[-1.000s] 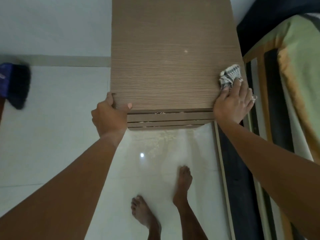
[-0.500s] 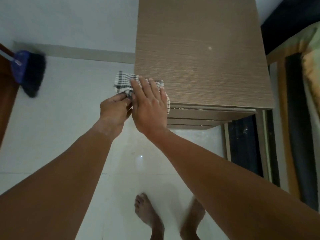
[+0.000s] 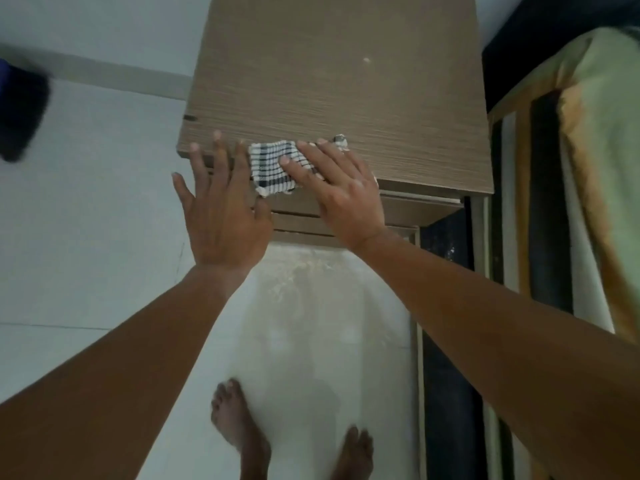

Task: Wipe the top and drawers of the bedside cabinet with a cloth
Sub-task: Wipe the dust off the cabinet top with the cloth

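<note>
Cabinet (image 3: 332, 74) fills the upper middle of the view, a wood-grain unit standing on a pale tiled floor (image 3: 86, 209), with its drawer fronts (image 3: 408, 209) stepped below the near edge of the top. At the far left a dark brush head with a bit of blue (image 3: 19, 112) shows blurred at the picture's edge, well apart from the cabinet. The left hand (image 3: 221, 209) is spread wide with fingers extended and holds nothing; its fingertips lie over the near left corner of the cabinet top, though whether they press on the wood cannot be told. Just right of it lies the cloth (image 3: 273, 168), white with dark checks, draped over the near edge of the top so that its lower part hangs against the uppermost drawer front. The left hand's forefinger is just beside the cloth's left edge. The right hand (image 3: 343, 192) lies flat and open on the right part of the cloth, fingers stretched out and pressing it to the top rather than closed around it; a bunched end of cloth pokes out beyond the fingertips. Two bare feet (image 3: 239, 424) stand on the floor near the bottom. At the right, a bed (image 3: 602, 161) with a green and yellow cover sits beside the cabinet.
</note>
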`<state>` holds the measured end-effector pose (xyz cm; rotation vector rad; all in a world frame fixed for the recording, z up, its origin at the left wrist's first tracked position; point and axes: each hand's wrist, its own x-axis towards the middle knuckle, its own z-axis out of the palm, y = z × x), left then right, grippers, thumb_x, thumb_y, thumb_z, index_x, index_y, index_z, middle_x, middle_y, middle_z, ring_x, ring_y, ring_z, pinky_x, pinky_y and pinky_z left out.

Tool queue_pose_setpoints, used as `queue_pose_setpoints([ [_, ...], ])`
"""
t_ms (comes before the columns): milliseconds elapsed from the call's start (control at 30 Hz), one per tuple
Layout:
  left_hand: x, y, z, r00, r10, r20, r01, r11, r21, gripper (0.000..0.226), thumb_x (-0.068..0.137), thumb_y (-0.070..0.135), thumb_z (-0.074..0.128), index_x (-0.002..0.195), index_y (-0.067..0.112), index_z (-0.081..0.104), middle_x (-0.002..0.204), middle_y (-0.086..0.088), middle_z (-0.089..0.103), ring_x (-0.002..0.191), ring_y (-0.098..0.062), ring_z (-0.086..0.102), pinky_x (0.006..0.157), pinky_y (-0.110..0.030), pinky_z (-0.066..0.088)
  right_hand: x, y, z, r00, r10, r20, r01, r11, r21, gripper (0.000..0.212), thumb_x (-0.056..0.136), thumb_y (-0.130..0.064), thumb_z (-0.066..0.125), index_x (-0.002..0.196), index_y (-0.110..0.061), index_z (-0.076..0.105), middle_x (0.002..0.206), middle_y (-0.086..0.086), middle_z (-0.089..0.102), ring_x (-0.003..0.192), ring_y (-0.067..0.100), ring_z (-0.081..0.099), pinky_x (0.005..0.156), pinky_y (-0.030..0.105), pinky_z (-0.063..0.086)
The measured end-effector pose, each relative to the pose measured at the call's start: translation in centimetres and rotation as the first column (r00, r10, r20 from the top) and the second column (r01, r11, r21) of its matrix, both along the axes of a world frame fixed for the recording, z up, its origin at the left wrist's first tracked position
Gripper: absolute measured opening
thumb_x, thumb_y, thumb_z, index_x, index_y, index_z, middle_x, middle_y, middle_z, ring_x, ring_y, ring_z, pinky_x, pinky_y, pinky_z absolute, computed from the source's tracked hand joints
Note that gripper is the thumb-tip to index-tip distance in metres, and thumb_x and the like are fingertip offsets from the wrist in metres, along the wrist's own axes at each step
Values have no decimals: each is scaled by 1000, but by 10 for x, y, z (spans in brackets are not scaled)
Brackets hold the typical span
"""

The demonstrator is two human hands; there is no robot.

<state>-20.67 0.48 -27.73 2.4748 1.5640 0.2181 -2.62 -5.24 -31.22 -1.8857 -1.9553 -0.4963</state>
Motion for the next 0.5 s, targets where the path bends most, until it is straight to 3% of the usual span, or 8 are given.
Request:
queue_pose_setpoints([
  [100,39,-19,-3,999,-22,-47,22,1000,6,66,98,38,45,158,17,25,167,-8,17,153,-40,6,119,-66,6,52,-36,-5,998,-58,22,57,998,33,49,95,-9,66,137,-33,60,139,-2,62,128,23,58,105,40,45],
  [233,77,-44,-9,993,30,-114,-26,999,39,69,100,46,42,160,19,20,167,-8,13,153,-40,5,117,-64,0,106,-96,-7,980,-198,-27,199,979,39,46,97,-12,63,139,-28,58,141,2,59,132,26,54,108,43,40],
  [333,92,-60,-13,987,60,-148,-55,998,42,73,100,49,42,160,18,16,168,-11,9,153,-40,4,118,-62,0,131,-144,-5,903,-398,-165,393,918,-59,52,96,-6,57,145,-24,50,147,5,52,138,27,46,111,43,41],
  [400,94,-63,-14,985,68,-161,-61,997,45,74,100,50,41,161,17,13,168,-12,6,153,-40,2,118,-61,-1,131,-162,4,720,-591,-365,595,796,-114,49,98,-9,52,144,-24,50,141,5,57,127,23,55,100,33,47],
  [467,93,-63,-13,987,70,-147,-63,997,52,76,100,49,41,161,16,11,168,-11,2,153,-39,-1,118,-61,-2,124,-173,8,386,-747,-541,796,566,-213,34,100,-13,51,132,-19,61,118,8,69,106,24,65,86,30,46],
  [500,93,-63,-13,989,66,-132,-58,996,60,78,99,50,42,161,17,9,168,-11,-1,153,-38,-2,118,-61,-2,118,-179,7,263,-749,-609,831,496,-251,29,100,-13,50,124,-16,65,109,9,71,100,25,66,84,30,45],
])
